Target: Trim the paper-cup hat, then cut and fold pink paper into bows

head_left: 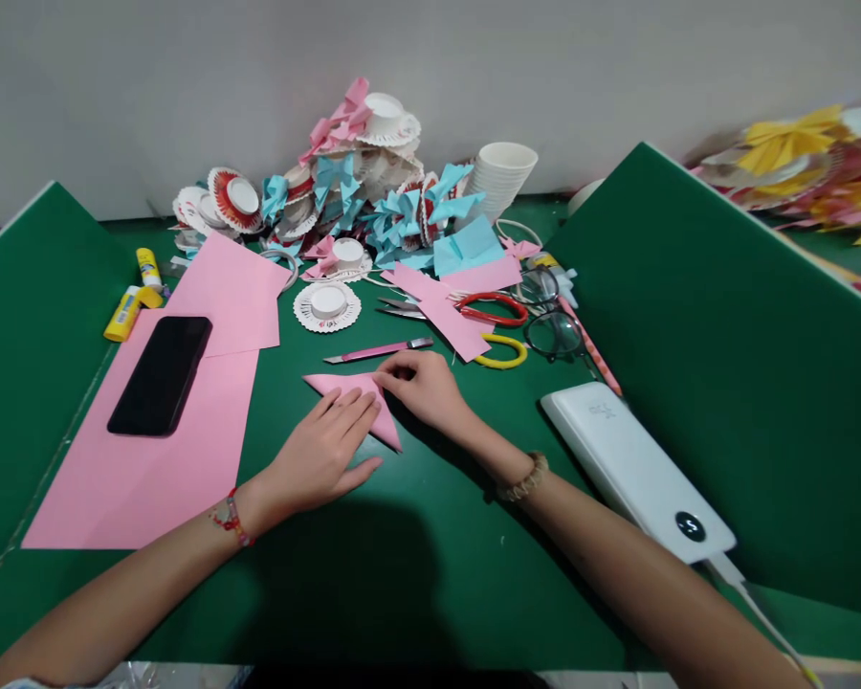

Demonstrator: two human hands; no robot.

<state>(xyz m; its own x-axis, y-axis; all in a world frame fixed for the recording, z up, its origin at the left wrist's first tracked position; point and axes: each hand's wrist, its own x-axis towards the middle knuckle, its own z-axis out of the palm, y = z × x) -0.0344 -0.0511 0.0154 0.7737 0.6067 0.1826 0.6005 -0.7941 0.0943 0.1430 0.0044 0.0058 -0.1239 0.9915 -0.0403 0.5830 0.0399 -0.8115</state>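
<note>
You've got your left hand point(322, 457) flat on that folded pink paper point(386, 428), fingers unclenched, right hand point(429, 390) pinching its 1 o'clock edge.

Left fingers point(353, 413) flat, right fingers point(406, 362) pinched

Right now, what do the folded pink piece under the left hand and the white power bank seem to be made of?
Folded pink piece: matte paper, judging by its thin, creased edges.
White power bank: probably plastic, smooth with a soft sheen and rounded edges; coated metal can't be ruled out.
</note>
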